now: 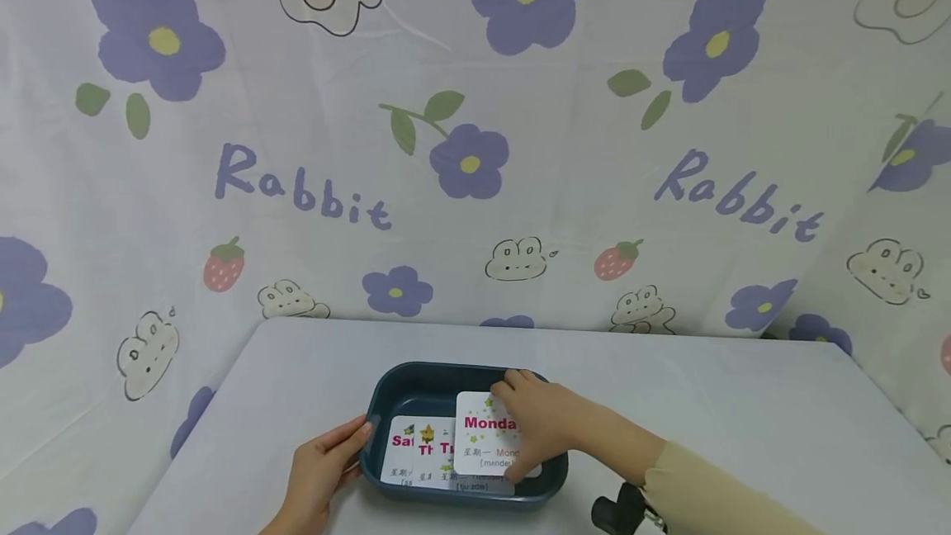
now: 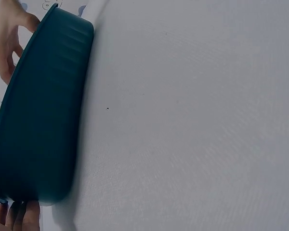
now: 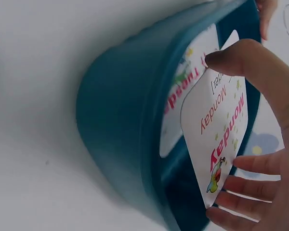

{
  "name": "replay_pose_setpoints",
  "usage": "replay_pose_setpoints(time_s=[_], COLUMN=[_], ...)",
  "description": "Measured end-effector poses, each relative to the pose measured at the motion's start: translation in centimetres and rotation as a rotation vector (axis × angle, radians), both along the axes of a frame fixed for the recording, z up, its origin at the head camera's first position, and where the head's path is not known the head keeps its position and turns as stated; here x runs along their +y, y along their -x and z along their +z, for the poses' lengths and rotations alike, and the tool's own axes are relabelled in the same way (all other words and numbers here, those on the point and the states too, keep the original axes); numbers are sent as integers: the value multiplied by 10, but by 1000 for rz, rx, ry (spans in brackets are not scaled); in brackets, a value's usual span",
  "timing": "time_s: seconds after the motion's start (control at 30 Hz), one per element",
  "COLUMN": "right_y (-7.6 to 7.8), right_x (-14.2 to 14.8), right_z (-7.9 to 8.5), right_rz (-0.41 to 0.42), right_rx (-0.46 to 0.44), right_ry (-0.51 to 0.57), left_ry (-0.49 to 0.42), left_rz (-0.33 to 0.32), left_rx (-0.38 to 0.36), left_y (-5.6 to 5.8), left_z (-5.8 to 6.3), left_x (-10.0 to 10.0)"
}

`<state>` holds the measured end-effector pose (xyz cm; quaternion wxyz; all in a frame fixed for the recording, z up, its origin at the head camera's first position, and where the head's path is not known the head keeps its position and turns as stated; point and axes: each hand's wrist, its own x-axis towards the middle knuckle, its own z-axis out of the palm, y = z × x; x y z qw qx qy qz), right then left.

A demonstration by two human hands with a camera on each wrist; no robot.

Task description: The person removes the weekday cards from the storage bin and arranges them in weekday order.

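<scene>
A dark teal plastic tray [image 1: 464, 504] stands on the white table. My left hand [image 1: 319, 465] grips its left end, with the thumb at the rim and fingers against the outer wall. My right hand [image 1: 546, 413] holds a white flashcard reading "Monday" [image 3: 219, 120] by opposite edges, between thumb and fingers. This card is tilted above the right half of the tray. Under it lies a Tuesday card [image 3: 171, 130]. Farther left, overlapping in the tray, are a card starting "Th" [image 1: 425, 461] and one starting "Sa" [image 1: 399, 452]. Fingers and upper cards hide parts of them.
White tabletop [image 1: 743, 411] surrounds the tray. Behind the table hangs a cloth [image 1: 557, 188] printed with purple flowers, rabbits and strawberries. A black device [image 1: 620, 510] sits by the right sleeve [image 1: 713, 490].
</scene>
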<state>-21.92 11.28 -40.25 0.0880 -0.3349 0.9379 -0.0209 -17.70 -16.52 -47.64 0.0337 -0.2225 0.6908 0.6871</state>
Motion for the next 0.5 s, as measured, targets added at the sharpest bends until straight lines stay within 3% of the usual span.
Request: replay_pose_setpoints(time_s=[0.5], right_y=[-10], right_x=[49], right_z=[22], right_rz=[-83], right_rx=[-18], right_ry=[53], left_ry=[-26], left_rz=[-18], left_rx=[15], left_y=[-5], left_z=[5], left_x=[1])
